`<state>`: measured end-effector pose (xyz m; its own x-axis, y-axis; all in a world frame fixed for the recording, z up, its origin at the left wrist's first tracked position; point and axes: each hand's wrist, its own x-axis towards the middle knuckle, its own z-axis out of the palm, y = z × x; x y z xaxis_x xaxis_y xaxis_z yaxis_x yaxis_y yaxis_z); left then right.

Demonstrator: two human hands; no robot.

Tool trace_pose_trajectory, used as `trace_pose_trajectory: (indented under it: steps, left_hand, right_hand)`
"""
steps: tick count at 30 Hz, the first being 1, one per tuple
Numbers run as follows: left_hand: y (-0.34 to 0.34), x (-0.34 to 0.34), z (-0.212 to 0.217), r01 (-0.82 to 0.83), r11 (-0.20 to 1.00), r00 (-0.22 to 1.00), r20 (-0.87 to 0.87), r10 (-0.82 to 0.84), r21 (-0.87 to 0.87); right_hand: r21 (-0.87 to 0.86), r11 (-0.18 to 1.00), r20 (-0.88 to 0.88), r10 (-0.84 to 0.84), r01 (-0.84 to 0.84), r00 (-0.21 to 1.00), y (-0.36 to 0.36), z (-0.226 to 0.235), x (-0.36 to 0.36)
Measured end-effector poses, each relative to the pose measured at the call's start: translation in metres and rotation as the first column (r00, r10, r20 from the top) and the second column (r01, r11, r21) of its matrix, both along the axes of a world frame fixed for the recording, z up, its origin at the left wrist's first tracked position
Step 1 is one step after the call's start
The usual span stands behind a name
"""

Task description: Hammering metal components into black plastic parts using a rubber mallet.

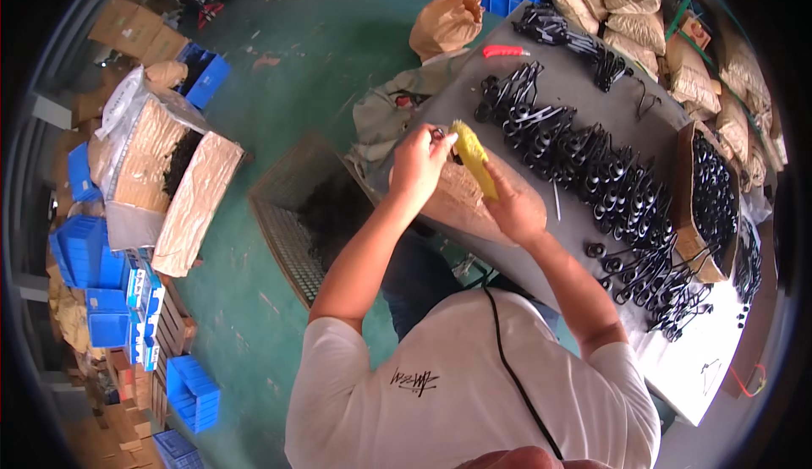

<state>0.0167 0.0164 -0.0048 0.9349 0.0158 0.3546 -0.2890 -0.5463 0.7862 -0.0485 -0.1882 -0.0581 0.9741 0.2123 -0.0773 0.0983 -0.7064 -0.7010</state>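
Note:
My left hand [416,169] is closed in a pinch over the near left edge of the table. A small dark piece [437,133] shows at its fingertips, too small to name. My right hand [516,208] grips a long yellow piece [475,160] with a rough-looking surface, its upper end close to my left fingertips. Beneath both hands lies a brown, paper-like sheet [448,194] at the edge of the grey table [448,101]. Right of my hands, many black looped parts with round ends [592,164] lie in a long row.
A red-handled cutter [505,51] lies at the table's far side. An open carton [689,241] of black parts stands at the right. On the floor, a mesh-sided crate [292,257] holds dark parts. Blue bins [193,393] and cartons line the left; stacked sacks [634,29] stand far right.

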Motion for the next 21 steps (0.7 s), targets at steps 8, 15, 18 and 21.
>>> trace_pose_trajectory:
  steps: [8, 15, 18, 21]
  left_hand:
    - [0.092, -0.036, 0.034, -0.396, 0.913, 0.918, -0.014, 0.397, -0.101]
    - [0.147, -0.013, 0.019, -0.315, 0.683, 0.864, -0.098, 0.493, 0.658]
    - [0.108, 0.011, 0.020, -0.298, 0.756, 0.945, 0.072, 0.318, 0.583]
    - [0.027, 0.043, 0.026, -0.060, 0.914, 0.989, 0.145, 0.002, 0.401]
  right_hand:
    - [0.117, 0.993, 0.062, -0.014, 0.007, 0.998, -0.045, -0.031, -0.014]
    - [0.047, 0.995, 0.077, 0.081, -0.085, 0.994, -0.043, -0.036, -0.018]
    - [0.085, 0.993, 0.057, 0.077, -0.082, 0.995, -0.046, -0.047, -0.017]
    - [0.063, 0.995, 0.057, 0.068, -0.071, 0.996, -0.046, -0.042, -0.020]
